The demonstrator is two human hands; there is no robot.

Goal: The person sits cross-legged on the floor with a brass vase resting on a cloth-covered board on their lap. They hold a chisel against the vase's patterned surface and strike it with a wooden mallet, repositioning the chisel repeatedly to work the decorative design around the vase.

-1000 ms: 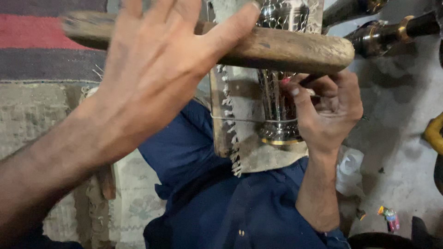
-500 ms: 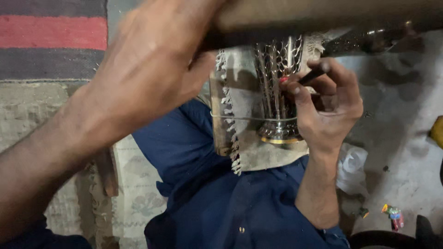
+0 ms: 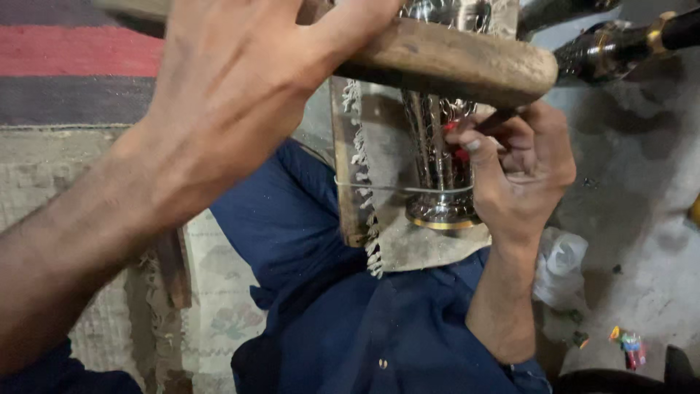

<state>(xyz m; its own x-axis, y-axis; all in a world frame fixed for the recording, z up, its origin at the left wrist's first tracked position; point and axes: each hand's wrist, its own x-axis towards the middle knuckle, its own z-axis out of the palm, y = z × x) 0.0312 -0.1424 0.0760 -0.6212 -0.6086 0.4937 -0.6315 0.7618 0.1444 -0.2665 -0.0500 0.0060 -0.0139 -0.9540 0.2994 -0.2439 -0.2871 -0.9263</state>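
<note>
While its upper part is being hidden behind a wooden mallet point(image 3: 445, 62), one engraved silver-coloured vessel point(image 3: 437, 171) is standing on a fringed cloth point(image 3: 408, 244) over the person's blue-trousered lap, a thin wire point(image 3: 379, 187) crossing it near the gold-banded base. The right hand point(image 3: 521, 171) is pinching a slim dark tool point(image 3: 496, 120) against the metal, fingers curled close together; the tool's tip is hard to make out. The left hand point(image 3: 240, 87) is gripping the mallet's handle, thumb stretching along the wood, the other fingers cut off by the top edge. Two dark metal pieces point(image 3: 620, 40) are lying on the grey floor point(image 3: 642, 190) beyond.
</note>
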